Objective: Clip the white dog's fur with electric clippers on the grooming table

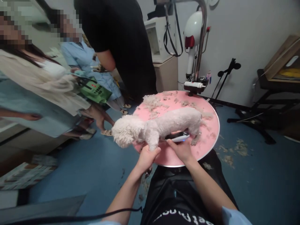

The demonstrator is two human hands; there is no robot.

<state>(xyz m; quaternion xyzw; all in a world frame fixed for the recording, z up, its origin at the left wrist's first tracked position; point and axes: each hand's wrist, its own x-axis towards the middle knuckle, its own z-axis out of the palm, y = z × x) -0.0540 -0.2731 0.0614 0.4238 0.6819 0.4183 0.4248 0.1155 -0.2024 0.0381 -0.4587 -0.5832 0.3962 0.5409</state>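
A white curly-haired dog (173, 122) stands on a round pink grooming table (168, 157), its fluffy head toward the left and its body clipped short. My left hand (146, 159) is closed around one of its front legs, thumb on top. With my right hand (182, 151) I grip a black and white hair clipper (178, 137) with a small blue light, held low alongside the dog's belly. Whether the blade touches the coat cannot be made out. Loose tufts of cut hair (152, 101) lie on the tabletop behind the dog.
A metal grooming arm (202, 40) with a black loop (173, 43) rises behind the table, beside a white dryer (193, 29). A white bottle (194, 84) lies in a tray there. People stand at the left, one holding a green bag (96, 90). Hair clumps (241, 147) litter the blue floor.
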